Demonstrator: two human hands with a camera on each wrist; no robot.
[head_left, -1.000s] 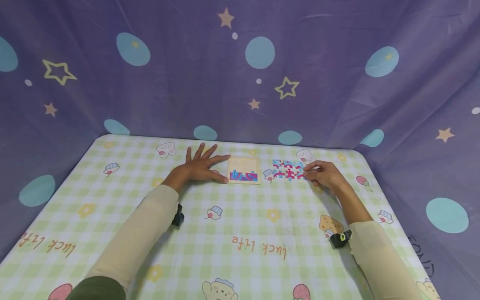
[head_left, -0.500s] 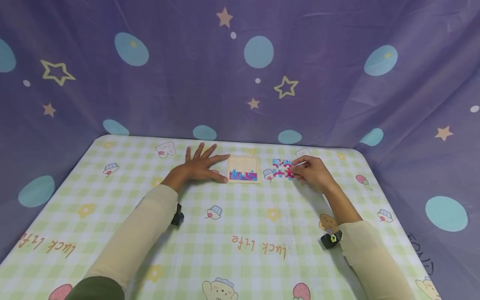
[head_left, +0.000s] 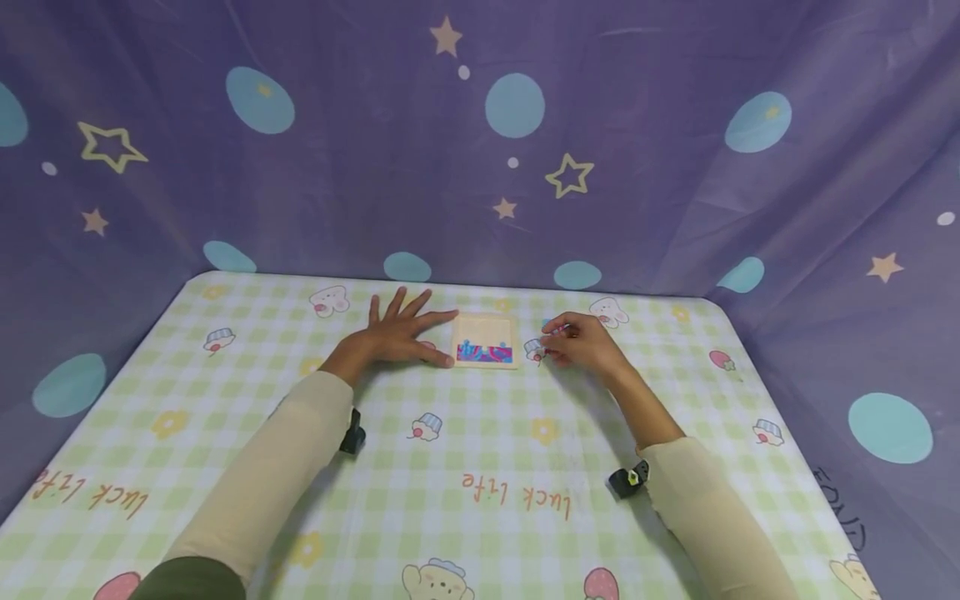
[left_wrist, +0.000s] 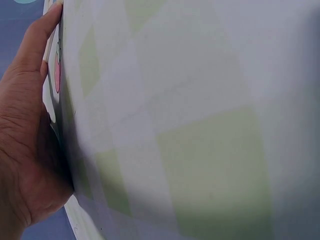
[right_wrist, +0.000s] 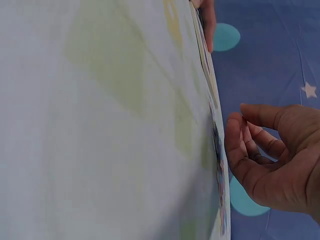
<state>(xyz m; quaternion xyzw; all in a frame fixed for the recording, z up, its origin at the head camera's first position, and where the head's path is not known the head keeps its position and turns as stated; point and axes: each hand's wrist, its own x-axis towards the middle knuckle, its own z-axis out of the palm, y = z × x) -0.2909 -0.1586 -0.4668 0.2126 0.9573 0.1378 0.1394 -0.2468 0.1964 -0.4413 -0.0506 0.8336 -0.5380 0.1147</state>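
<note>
A small square wooden puzzle tray [head_left: 485, 326] lies flat near the back of the table, its near part filled with joined blue, pink and purple pieces. My left hand [head_left: 393, 335] rests at its left side with fingers spread, the thumb and index finger touching its edge. Right of the tray, my right hand [head_left: 588, 343] is over the loose puzzle pieces [head_left: 550, 325] and hides most of them. In the right wrist view, that hand's thumb and index fingertips [right_wrist: 234, 120] meet in a pinch above the table; the piece between them is almost wholly hidden.
A green-and-white checked cloth with cartoon prints covers the table [head_left: 480, 442]. A purple curtain [head_left: 375, 167] with stars and blue ovals hangs behind and at the sides. A small black camera sits at each wrist.
My right hand has moved left across the loose pieces toward the tray, covering ones seen earlier. My left hand and the tray stay in place.
</note>
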